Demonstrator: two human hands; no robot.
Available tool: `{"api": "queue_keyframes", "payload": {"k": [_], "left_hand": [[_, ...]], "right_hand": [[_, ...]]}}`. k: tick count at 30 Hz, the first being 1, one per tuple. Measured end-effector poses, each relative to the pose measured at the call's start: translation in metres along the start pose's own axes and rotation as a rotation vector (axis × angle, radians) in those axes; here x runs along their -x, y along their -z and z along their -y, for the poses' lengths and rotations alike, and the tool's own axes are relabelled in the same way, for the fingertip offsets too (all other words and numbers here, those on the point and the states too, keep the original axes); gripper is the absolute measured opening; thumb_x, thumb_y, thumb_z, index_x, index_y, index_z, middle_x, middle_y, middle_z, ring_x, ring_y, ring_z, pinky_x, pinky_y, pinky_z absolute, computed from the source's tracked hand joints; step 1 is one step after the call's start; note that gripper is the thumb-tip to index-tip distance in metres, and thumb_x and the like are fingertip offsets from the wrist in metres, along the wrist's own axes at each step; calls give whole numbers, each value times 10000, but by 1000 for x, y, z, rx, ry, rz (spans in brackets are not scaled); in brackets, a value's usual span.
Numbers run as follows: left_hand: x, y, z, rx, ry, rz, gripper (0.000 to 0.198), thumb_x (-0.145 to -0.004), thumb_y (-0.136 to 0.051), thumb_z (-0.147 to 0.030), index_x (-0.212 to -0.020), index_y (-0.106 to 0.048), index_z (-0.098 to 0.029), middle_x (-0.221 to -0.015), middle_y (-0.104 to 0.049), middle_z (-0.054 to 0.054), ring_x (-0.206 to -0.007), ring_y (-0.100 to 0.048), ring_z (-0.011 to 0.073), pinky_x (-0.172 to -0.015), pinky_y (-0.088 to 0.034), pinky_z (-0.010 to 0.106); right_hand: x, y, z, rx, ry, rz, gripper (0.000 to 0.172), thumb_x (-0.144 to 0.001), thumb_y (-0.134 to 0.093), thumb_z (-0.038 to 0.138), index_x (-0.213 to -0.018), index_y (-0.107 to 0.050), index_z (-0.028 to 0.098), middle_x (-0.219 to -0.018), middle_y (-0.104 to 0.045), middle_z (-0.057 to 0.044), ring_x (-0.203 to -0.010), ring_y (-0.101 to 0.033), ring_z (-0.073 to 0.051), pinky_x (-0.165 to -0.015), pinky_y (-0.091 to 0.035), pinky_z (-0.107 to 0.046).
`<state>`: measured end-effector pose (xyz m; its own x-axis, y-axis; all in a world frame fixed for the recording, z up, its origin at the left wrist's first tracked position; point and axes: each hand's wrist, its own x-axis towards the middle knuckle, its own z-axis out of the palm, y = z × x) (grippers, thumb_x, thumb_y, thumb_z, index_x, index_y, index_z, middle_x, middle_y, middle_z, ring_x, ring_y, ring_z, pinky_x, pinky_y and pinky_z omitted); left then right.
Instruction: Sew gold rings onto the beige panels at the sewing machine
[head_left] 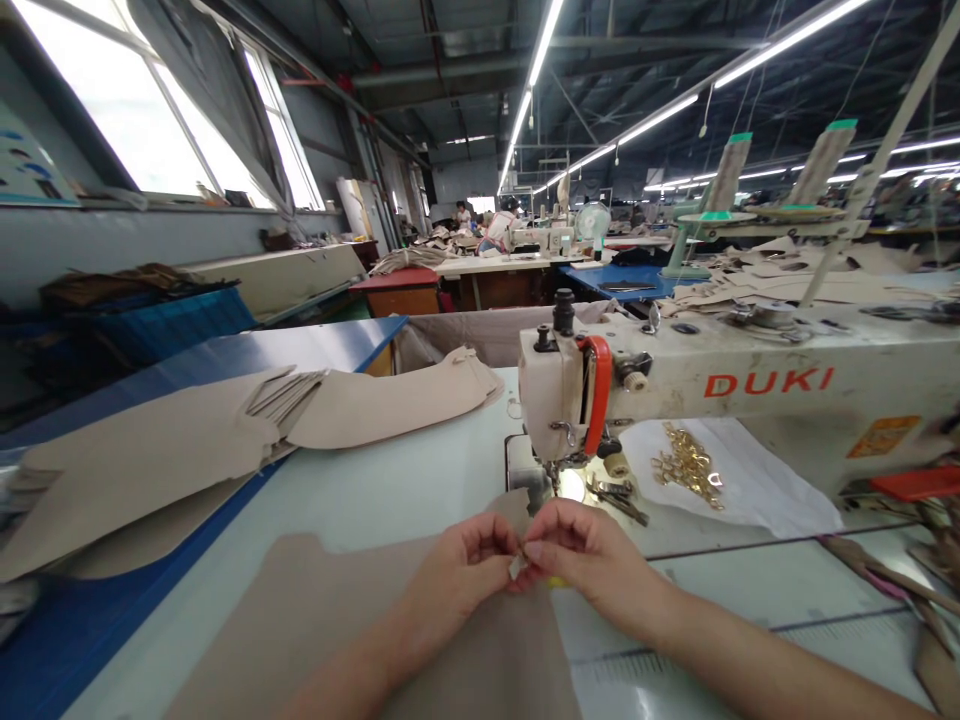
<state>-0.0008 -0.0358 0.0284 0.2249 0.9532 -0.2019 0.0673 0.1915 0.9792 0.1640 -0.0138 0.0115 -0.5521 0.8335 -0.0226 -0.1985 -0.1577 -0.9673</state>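
Note:
My left hand (472, 565) and my right hand (577, 550) meet just in front of the sewing machine's needle area. Between their pinched fingertips is a small pale tab (517, 566), which both hands hold; its details are too small to make out. A large taupe fabric panel (360, 620) lies on the table under my hands and forearms. The sewing machine (555, 400) stands right behind my fingers, its presser foot close to them. Gold metal rings (686, 465) lie on a white cloth (750, 480) to the right.
Stacked beige panels (150, 450) spread over the left side, partly on a blue surface (67, 640). Small metal tools (619, 497) lie by the needle area. Brown straps (892, 580) are at the right edge, thread cones (731, 175) above the machine.

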Motion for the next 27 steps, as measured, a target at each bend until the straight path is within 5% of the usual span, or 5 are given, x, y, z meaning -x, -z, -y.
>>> {"api": "queue_keyframes", "payload": {"k": [6, 14, 27], "left_hand": [[2, -1, 9, -317, -102, -96, 54, -618, -519, -172, -667, -539, -181, -636, -554, -24, -632, -521, 138, -570, -390, 224], [6, -3, 6, -396, -238, -178, 56, -664, -488, -151, -663, -510, -202, -732, -596, -8, -719, -575, 157, -691, -454, 244], [2, 0, 11, -208, -216, -203, 63, -674, -608, -250, -697, -582, -198, -709, -636, 1, -711, -628, 156, -695, -508, 237]], "right_hand": [[9, -1, 0, 551, 150, -104, 299, -600, -773, 204, -800, -551, 200, -761, -559, 31, -682, -531, -127, -622, -418, -231], [11, 4, 5, 700, 466, -41, 99, -811, -563, 135, -730, -593, 184, -814, -611, -32, -783, -573, -143, -729, -431, -238], [5, 0, -6, 646, 326, -255, 92, -747, -565, 142, -669, -594, 182, -737, -641, -14, -659, -567, -124, -615, -424, -216]]}}
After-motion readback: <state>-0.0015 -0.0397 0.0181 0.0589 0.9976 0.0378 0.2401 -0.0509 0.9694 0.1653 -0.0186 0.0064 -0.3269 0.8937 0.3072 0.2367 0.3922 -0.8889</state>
